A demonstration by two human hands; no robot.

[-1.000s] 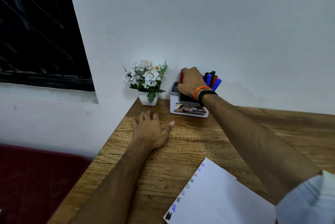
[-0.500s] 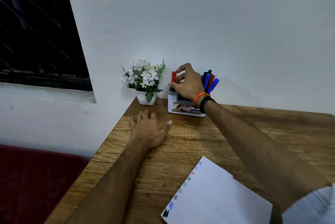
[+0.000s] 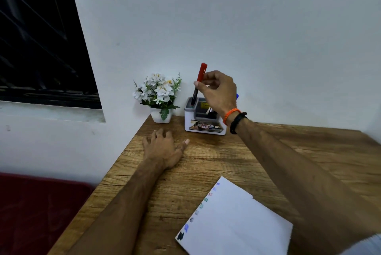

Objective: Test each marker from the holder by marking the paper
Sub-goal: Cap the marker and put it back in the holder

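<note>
red marker half out of the holder

since half a second ago the right hand (image 3: 218, 91) has risen from the holder's rim, and the red marker (image 3: 198, 83) it pinches has come up with it; only the marker's dark lower end now dips into the left compartment.

the marker stands nearly upright, red cap on top, held between thumb and fingers (image 3: 199, 84) just below the cap. the holder (image 3: 204, 127) is a white box with a grey rim and a printed label on its near face, set at the far edge of the bench (image 3: 206, 164) against the wall. a blue marker tip (image 3: 237, 96) peeks out behind the right hand; the other markers are hidden by the hand. an orange band (image 3: 231, 116) and a black band (image 3: 237, 122) circle the right wrist.

the left hand (image 3: 162, 147) lies palm down on the bench, near and to the left of the holder, fingers loosely spread, grasping nothing.

left of the holder, just beside it, stands a small white pot of white flowers (image 3: 157, 96). near and to the right lies the paper (image 3: 237, 219), a row of small coloured marks along its left edge. a dark window (image 3: 41, 38) fills the far left.
</note>
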